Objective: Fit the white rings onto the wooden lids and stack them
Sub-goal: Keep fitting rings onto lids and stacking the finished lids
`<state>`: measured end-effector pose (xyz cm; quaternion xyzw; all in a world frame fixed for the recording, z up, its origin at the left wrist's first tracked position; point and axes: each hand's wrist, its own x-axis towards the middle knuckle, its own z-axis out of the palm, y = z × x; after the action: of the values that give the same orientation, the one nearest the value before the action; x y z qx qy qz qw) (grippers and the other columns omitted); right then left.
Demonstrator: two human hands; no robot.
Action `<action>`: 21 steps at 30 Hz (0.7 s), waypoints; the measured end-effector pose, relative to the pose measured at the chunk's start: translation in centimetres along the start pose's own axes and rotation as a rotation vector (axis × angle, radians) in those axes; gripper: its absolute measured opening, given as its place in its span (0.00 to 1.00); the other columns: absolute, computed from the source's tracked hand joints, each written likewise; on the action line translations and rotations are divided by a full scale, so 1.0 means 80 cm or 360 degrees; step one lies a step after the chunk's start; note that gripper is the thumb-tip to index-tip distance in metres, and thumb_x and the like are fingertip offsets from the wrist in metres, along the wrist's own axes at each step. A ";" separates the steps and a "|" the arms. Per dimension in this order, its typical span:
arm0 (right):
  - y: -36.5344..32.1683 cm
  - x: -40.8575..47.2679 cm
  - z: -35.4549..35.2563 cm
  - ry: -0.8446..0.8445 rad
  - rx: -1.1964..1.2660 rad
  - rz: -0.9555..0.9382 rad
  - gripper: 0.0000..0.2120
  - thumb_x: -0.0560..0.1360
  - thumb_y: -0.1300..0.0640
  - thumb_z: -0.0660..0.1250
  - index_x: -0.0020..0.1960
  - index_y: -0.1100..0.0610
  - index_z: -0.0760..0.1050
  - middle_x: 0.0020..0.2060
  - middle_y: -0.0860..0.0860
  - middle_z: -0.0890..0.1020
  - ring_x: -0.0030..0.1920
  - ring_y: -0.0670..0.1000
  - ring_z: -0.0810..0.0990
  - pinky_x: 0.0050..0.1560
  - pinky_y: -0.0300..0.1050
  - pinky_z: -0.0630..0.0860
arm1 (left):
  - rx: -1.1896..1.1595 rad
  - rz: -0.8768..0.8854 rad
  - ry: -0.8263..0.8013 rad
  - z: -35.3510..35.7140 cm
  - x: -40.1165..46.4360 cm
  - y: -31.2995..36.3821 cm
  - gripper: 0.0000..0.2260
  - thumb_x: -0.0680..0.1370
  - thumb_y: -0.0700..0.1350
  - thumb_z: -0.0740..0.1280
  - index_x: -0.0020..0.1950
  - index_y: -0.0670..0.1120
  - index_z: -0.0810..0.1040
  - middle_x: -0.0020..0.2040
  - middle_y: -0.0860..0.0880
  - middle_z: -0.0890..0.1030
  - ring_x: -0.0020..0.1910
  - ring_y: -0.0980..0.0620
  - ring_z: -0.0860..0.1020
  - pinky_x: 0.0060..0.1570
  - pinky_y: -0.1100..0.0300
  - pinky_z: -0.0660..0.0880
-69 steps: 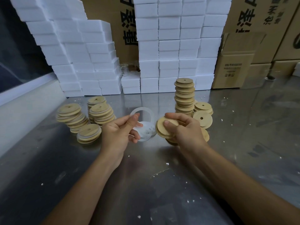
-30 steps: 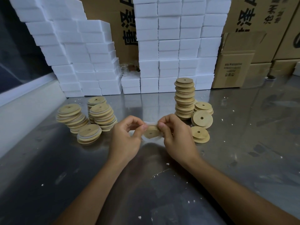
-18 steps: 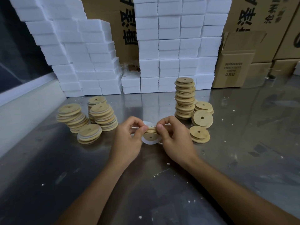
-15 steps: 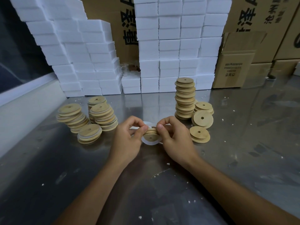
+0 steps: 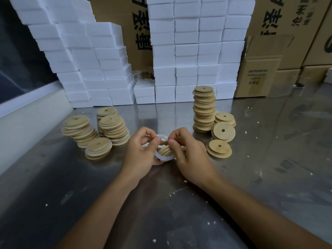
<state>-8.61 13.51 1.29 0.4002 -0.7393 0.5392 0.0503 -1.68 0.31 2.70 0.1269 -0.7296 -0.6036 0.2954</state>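
left hand (image 5: pixel 142 151) and right hand (image 5: pixel 188 155) are both pinching one wooden lid (image 5: pixel 165 150) with a white ring (image 5: pixel 162 157) sitting around it, held just above the steel table (image 5: pixel 179 212). ringed lid stacks (image 5: pixel 107 130) are sitting further left, bare lid stack (image 5: pixel 203 109) further right, foam blocks (image 5: pixel 188 51) stacked behind.

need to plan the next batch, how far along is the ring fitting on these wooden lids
Done: leaning stacks of ringed lids stand on the left of the metal table. In hand: the left hand and right hand work a white ring around one lid. Left: the tall stack and loose lids on the right, apparently bare.
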 end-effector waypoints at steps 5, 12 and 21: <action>0.004 0.003 -0.003 0.0151 -0.0088 -0.0025 0.02 0.83 0.54 0.61 0.51 0.51 0.70 0.37 0.46 0.81 0.40 0.51 0.79 0.42 0.56 0.76 | -0.0121 -0.0071 -0.0079 0.003 -0.001 0.003 0.05 0.79 0.39 0.66 0.44 0.43 0.74 0.45 0.46 0.84 0.44 0.47 0.84 0.36 0.46 0.82; 0.009 0.004 0.001 0.0142 -0.0027 0.0090 0.04 0.83 0.56 0.62 0.49 0.51 0.71 0.37 0.45 0.80 0.39 0.45 0.78 0.39 0.40 0.73 | 0.0028 0.0000 -0.0054 0.004 0.002 -0.008 0.07 0.78 0.37 0.67 0.41 0.45 0.75 0.43 0.47 0.83 0.44 0.46 0.84 0.37 0.47 0.83; 0.006 0.003 -0.001 0.0075 -0.0008 -0.0017 0.04 0.83 0.58 0.61 0.49 0.54 0.70 0.37 0.48 0.79 0.36 0.48 0.76 0.37 0.48 0.74 | 0.0428 0.0398 0.0025 0.008 0.004 -0.027 0.05 0.77 0.46 0.63 0.42 0.55 0.70 0.41 0.48 0.78 0.43 0.41 0.80 0.39 0.38 0.79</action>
<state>-9.13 13.51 1.08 0.3911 -0.7371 0.5464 0.0715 -2.67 0.12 0.69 0.0784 -0.8115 -0.4581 0.3541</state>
